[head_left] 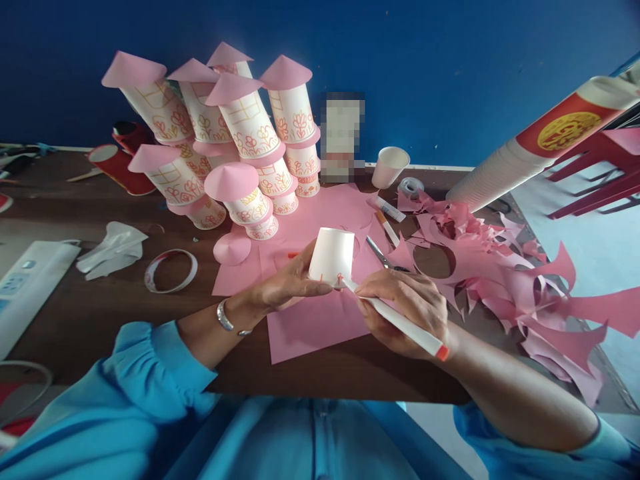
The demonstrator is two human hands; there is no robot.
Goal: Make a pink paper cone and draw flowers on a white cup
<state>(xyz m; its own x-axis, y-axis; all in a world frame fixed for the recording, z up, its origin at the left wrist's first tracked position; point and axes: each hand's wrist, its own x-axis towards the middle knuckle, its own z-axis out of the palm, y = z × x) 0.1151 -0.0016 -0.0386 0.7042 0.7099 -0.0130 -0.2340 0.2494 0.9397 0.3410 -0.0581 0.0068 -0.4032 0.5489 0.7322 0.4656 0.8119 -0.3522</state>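
A white paper cup (333, 253), upside down with small red marks near its rim, is held by my left hand (290, 280), its fingers round the cup's left side and lower edge. My right hand (407, 310) grips a white marker (407, 328) with a red end, and the marker's tip touches the cup close to the rim marks. Beneath both hands lie pink paper sheets (317, 327). Behind them, to the left, stand several towers of decorated cups (255, 133) with pink cone roofs, flowers and windows drawn on them.
Pink paper scraps (500, 280) cover the right side. Scissors (383, 253), another marker (387, 229), a spare cup (390, 167) and a long cup stack (505, 173) lie beyond my right hand. At left are a tape roll (171, 271), crumpled plastic (114, 250) and a power strip (30, 287).
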